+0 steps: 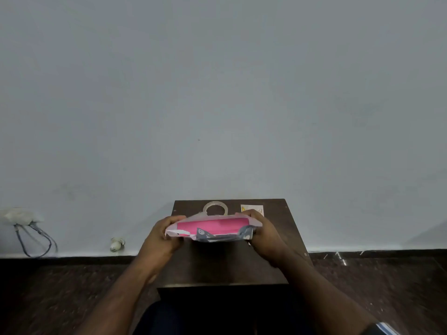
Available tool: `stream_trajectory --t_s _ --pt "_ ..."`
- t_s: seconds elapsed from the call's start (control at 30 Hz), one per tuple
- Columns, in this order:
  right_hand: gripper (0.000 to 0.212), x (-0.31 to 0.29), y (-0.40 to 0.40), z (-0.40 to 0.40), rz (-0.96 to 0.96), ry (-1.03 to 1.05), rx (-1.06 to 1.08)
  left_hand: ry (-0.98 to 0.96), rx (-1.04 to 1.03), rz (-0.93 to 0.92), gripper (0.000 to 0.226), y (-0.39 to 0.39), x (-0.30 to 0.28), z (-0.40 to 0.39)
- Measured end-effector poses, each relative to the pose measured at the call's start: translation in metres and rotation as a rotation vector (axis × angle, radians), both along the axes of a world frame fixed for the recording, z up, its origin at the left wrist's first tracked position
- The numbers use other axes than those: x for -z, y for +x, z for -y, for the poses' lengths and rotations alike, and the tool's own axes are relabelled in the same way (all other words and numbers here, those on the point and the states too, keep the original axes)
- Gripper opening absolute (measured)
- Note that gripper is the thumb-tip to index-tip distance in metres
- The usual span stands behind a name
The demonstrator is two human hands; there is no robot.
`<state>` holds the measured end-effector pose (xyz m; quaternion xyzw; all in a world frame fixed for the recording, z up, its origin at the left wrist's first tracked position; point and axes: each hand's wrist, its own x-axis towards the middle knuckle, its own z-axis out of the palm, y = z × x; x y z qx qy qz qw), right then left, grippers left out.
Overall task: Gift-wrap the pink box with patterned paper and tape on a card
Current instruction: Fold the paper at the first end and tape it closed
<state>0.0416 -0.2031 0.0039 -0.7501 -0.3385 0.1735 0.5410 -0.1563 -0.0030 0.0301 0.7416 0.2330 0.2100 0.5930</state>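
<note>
Pink box [212,224] half-wrapped in patterned paper [225,234], end gripped by left hand [161,238], other by right hand [264,234].

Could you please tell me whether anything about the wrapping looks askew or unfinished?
Yes: the pink box still shows along its near side, where the blue-grey patterned paper lies crumpled and open between the left hand and right hand.

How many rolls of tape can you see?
1: the tape roll lies flat at the table's far edge, behind the pink box and left of the card. Others may be hidden.
</note>
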Motion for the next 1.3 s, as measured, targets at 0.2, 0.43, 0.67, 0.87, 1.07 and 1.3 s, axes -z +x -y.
stream_trajectory --t_s 0.2,0.43,0.67,0.87,1.07,1.3 --pt "0.017 0.021 -0.011 0.013 -0.018 -0.119 -0.036 0.058 0.007 -0.063 0.043 -0.013 0.014 0.018" --pt "0.032 0.024 -0.01 0.017 0.068 -0.196 -0.104 0.083 0.1 -0.074 0.043 -0.025 0.022 0.024" --pt "0.054 0.0 -0.007 0.013 0.03 -0.087 -0.095 -0.162 -0.057 -0.008 0.032 -0.01 0.018 0.02" --pt "0.042 -0.016 0.009 -0.009 -0.168 0.027 -0.104 -0.192 -0.016 0.037 0.046 0.014 -0.001 0.001" --pt "0.036 -0.023 0.022 -0.033 -0.214 0.052 -0.024 -0.202 -0.09 0.026 0.03 0.037 -0.007 -0.015" --pt "0.035 -0.025 0.028 -0.036 -0.151 0.148 0.204 -0.191 -0.119 -0.01 0.022 0.052 -0.008 -0.028"
